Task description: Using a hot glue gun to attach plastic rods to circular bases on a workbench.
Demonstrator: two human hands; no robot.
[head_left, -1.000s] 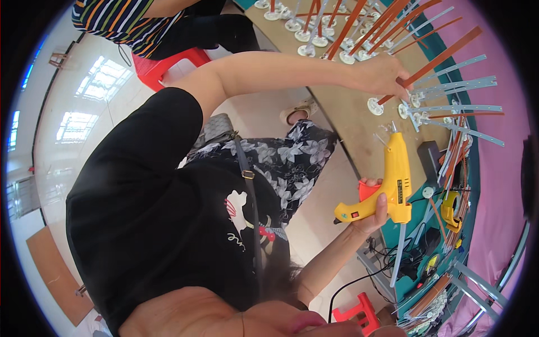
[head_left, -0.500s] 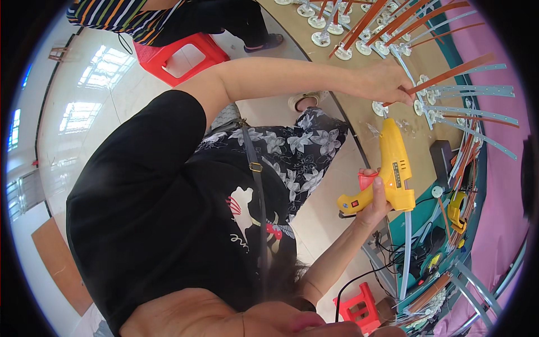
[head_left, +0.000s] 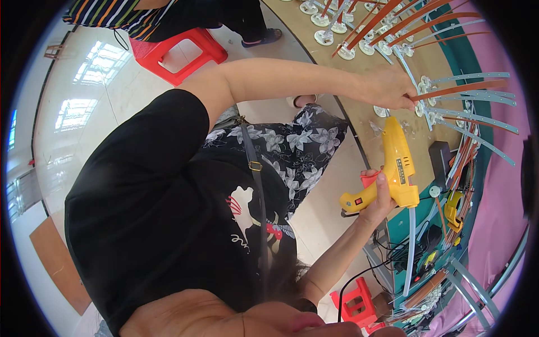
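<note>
My left hand (head_left: 393, 89) reaches out over the table with its fingertips pinched on the near end of a flat brown strip (head_left: 460, 90). That end is beside several clear-white round bases (head_left: 419, 108) with pale perforated strips. My right hand (head_left: 377, 205) is wrapped round the handle of a yellow hot glue gun (head_left: 397, 160), fingers by its red trigger (head_left: 369, 180). The gun's nozzle points away from me, close to a single round base (head_left: 380, 111) just below my left hand. From the gun's back hangs a long translucent glue stick (head_left: 410, 253).
More round bases with brown and grey strips (head_left: 387, 33) stand at the far end of the tabletop (head_left: 297, 28). A dark box (head_left: 439, 160) and a yellow tool (head_left: 455, 210) lie to the right. A person sits near a red stool (head_left: 185, 56). A black cord (head_left: 351, 281) trails below.
My left hand has shifted slightly right and turned the brown strip lower, its near end now by the upright bases. The glue gun has moved a little right.
</note>
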